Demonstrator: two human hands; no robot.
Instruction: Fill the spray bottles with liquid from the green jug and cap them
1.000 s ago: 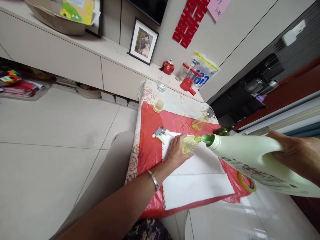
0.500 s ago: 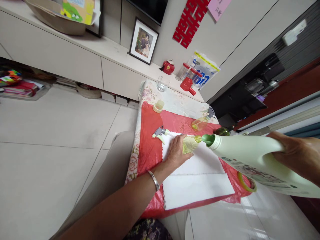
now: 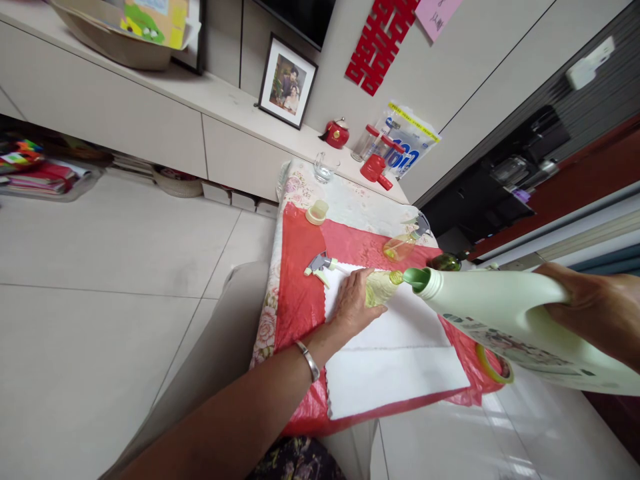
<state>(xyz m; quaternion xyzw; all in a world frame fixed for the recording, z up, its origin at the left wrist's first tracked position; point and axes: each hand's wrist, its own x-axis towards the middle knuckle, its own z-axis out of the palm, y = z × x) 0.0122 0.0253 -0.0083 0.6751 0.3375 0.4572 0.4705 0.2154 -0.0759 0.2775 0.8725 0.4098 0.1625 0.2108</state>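
My left hand (image 3: 354, 301) is wrapped round a yellowish see-through spray bottle (image 3: 381, 288) that has no head on it, over a white cloth (image 3: 395, 373). With my right hand (image 3: 595, 307) I grip the handle of a large pale green detergent jug (image 3: 493, 293), tipped on its side. The jug's green spout lies right at the small bottle's neck; whether liquid is flowing I cannot tell. Left of my left hand lies a grey and pale green spray head (image 3: 320, 265). Farther back on the red plastic sheet (image 3: 300, 320) is a pale green cap (image 3: 317, 212).
Another yellow spray bottle (image 3: 400, 247) with its head lies toward the back right. A roll of yellow tape (image 3: 493, 365) is at the right edge. Toward the far end sits a glass mug (image 3: 325, 168). A low cabinet (image 3: 240, 143) runs along the wall.
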